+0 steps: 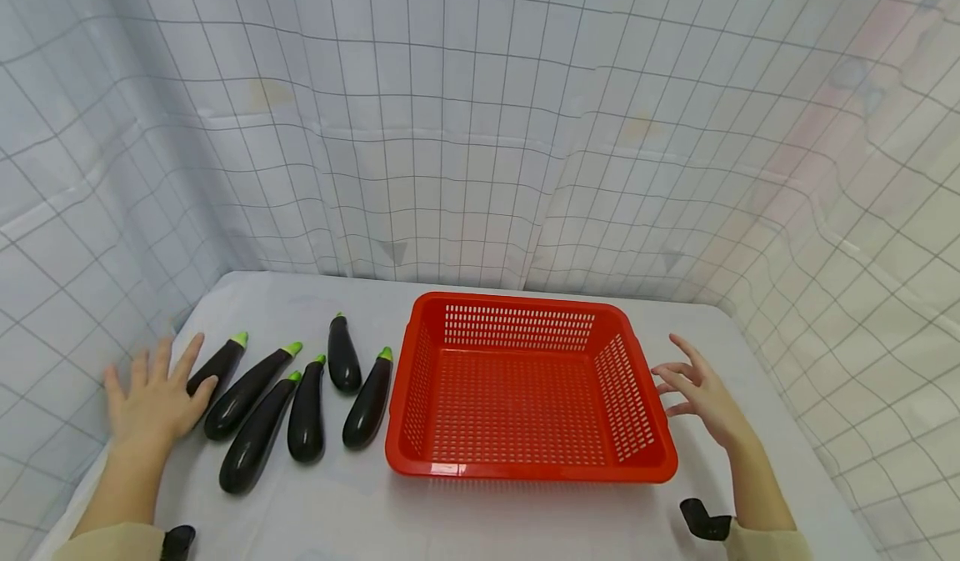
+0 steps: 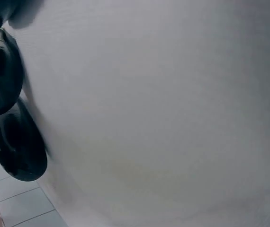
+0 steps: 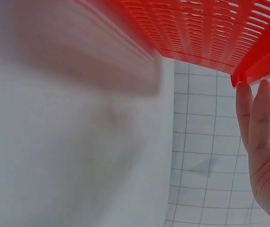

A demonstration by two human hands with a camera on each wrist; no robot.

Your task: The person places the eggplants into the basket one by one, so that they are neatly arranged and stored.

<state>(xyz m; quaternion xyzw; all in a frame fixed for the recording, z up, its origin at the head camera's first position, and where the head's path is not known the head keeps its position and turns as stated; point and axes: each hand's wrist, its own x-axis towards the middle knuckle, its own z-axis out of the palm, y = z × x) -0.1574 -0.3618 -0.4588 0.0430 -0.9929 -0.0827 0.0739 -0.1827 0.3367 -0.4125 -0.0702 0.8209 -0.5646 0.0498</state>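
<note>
Several dark eggplants with green stems lie on the white table, left of a red plastic basket [image 1: 525, 471]. My left hand [image 1: 153, 403] is spread out at the far left, its thumb over the leftmost eggplant [image 1: 225, 361]; whether it touches cannot be told. In the left wrist view, an eggplant [image 2: 19, 142] lies close to the fingertips at the left edge. My right hand [image 1: 697, 386] hovers beside the basket's right wall, fingers loosely extended and holding nothing. The right wrist view shows those fingers near the basket rim [image 3: 267, 68].
A white grid-patterned curtain [image 1: 480, 169] encloses the table [image 1: 555, 528] at the back and sides. Another eggplant [image 1: 369, 407] lies close to the basket's left wall. Black straps or devices [image 1: 705, 521] sit at both wrists.
</note>
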